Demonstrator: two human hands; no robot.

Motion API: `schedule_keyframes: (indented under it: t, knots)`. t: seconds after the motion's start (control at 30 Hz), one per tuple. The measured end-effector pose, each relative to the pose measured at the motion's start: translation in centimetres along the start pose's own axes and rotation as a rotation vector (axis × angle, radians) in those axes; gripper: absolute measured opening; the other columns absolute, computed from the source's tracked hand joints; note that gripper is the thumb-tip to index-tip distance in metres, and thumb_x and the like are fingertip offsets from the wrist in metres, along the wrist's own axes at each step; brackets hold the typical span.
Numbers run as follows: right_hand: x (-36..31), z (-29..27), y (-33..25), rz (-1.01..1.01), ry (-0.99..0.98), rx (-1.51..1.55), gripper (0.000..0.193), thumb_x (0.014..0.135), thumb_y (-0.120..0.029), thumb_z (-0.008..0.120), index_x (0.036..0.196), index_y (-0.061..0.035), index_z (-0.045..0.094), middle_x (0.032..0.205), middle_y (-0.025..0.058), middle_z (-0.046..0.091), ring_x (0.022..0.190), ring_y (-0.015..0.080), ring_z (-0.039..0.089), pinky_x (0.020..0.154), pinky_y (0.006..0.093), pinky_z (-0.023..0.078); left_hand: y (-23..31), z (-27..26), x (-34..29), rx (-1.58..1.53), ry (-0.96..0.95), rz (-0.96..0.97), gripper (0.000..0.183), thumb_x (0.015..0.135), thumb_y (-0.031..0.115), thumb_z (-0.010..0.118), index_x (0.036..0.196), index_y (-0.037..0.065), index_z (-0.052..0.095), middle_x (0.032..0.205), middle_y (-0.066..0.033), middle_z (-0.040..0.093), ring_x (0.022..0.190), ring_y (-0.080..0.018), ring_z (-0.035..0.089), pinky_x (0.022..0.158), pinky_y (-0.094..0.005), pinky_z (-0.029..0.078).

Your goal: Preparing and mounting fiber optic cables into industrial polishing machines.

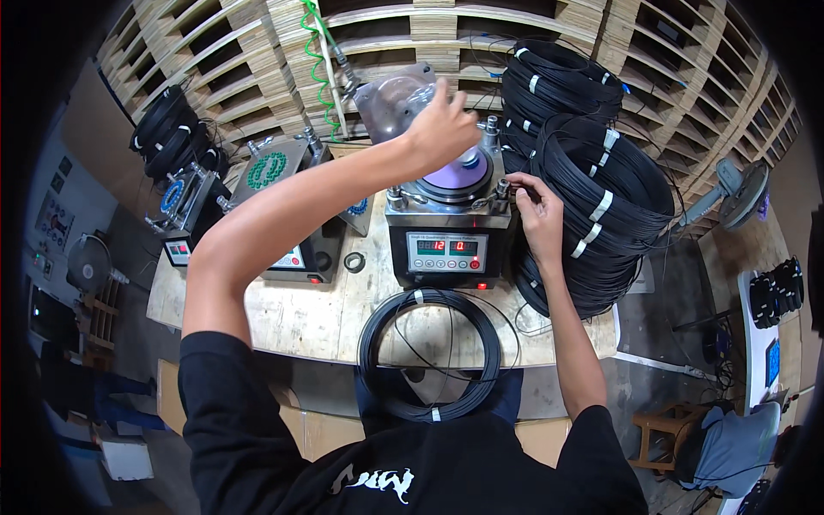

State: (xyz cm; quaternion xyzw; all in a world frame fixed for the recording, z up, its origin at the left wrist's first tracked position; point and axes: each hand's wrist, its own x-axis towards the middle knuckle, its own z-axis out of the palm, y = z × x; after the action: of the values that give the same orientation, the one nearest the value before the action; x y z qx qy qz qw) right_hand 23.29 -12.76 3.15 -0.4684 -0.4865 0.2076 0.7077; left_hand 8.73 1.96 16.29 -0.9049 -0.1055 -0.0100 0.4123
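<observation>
My left hand [445,130] reaches over the polishing machine [446,247], fingers curled around what looks like a clear plastic bottle [410,96]. A white tip [469,156] shows under this hand, above the round purple pad [459,177] on top of the machine. Beside the machine's right front corner, next to a metal post [503,190], my right hand [541,215] has its thumb and fingers bent together; what they pinch, if anything, is too small to make out. A tilted metal plate [371,107] stands behind my left hand. One coil of black cable [369,343] lies across the table's front edge.
Tall stacks of black cable coils [601,215] crowd the right side. Two more machines, one with a green ring plate [267,171], stand at left. A small metal ring [354,262] lies on the wooden table [318,318]. Pallets [429,26] rise behind; a person [730,446] sits far right.
</observation>
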Motion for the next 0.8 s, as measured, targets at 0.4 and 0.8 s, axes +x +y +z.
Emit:
schedule_keyframes:
  t: [0.4, 0.8]
  knots:
    - [-0.4, 0.5, -0.1, -0.037, -0.021, -0.041, 0.021, 0.096, 0.003, 0.053, 0.112, 0.0065, 0.066, 0.106, 0.0069, 0.067, 0.095, 0.0094, 0.061, 0.086, 0.0225, 0.048, -0.6, 2.4, -9.2, -0.432, 0.087, -0.371, 0.05, 0.08, 0.01, 0.076, 0.129, 0.012, 0.064, 0.119, -0.0096, 0.065, 0.115, -0.0318, 0.059, 0.102, -0.0537, 0.043]
    - [0.1, -0.3, 0.5, -0.055, -0.035, -0.154, 0.023, 0.096, 0.0, 0.054, 0.112, 0.0052, 0.069, 0.107, 0.0072, 0.07, 0.095, 0.0109, 0.062, 0.089, 0.0252, 0.048, 6.5, 16.3, -19.2, -1.331, 0.523, -1.242, 0.066, 0.07, 0.023, 0.087, 0.12, -0.004, 0.053, 0.11, -0.0187, 0.067, 0.101, -0.0263, 0.066, 0.091, -0.0359, 0.05]
